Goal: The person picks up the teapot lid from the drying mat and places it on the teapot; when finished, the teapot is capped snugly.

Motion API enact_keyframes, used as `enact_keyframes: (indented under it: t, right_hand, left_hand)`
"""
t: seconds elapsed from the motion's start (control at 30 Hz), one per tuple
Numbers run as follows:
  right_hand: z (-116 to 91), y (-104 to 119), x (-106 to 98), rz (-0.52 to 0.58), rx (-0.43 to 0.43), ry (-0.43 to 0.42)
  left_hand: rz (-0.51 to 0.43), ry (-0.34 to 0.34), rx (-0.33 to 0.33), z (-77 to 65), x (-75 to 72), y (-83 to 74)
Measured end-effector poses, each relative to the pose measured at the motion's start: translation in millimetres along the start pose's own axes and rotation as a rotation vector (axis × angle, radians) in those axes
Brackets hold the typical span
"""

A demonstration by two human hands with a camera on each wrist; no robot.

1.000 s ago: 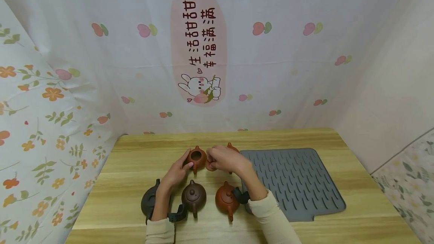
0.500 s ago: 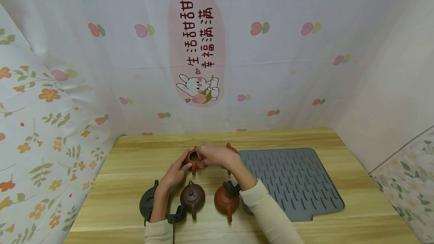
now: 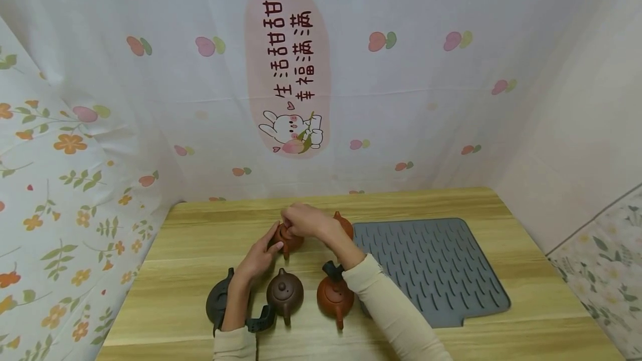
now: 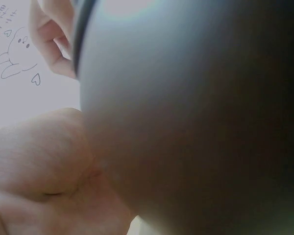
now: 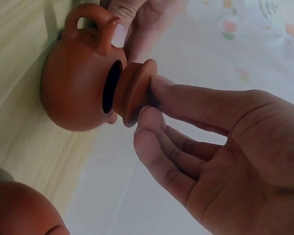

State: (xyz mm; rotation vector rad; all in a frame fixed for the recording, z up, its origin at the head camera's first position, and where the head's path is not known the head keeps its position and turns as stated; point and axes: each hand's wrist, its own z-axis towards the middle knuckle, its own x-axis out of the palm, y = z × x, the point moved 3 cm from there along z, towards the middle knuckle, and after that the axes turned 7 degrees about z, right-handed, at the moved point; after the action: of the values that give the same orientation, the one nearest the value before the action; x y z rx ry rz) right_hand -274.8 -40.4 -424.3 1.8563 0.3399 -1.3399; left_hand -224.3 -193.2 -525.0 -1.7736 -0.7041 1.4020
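At the back of the table, my left hand (image 3: pixel 258 258) holds a small reddish-brown clay teapot (image 3: pixel 295 243) steady, its thumb beside the handle. In the right wrist view the teapot (image 5: pixel 71 85) shows its dark round mouth uncovered. My right hand (image 5: pixel 225 132) pinches the matching lid (image 5: pixel 136 93) between thumb and fingertips. The lid is tilted, its inner collar right at the mouth. From the head view, the right hand (image 3: pixel 308 220) covers the lid and part of the opening. A large blurred dark shape (image 4: pixel 196 107) fills most of the left wrist view.
Nearer the front stand a black teapot (image 3: pixel 217 301), partly behind the left forearm, a dark brown teapot (image 3: pixel 285 293) and an orange-brown teapot (image 3: pixel 335 298). Another orange-brown teapot (image 3: pixel 346 226) is half hidden behind the right hand. A grey ridged mat (image 3: pixel 431 266) lies to the right.
My right hand has moved left with the lid, from beside the teapot to over its mouth. The left hand has kept its hold on the teapot.
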Motion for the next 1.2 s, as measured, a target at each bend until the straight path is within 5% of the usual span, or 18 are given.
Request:
enact_keyframes:
  t: [0.97,1.2]
  right_hand:
    - [11,-8,15,-0.016,0.115,-0.034]
    - [0,-14,12,0.061,0.010,-0.053]
  left_hand:
    - [-0.014,0.011,-0.004,5.1,7.7,-3.0]
    - [0.009,0.008,-0.009,0.8,5.5,1.3]
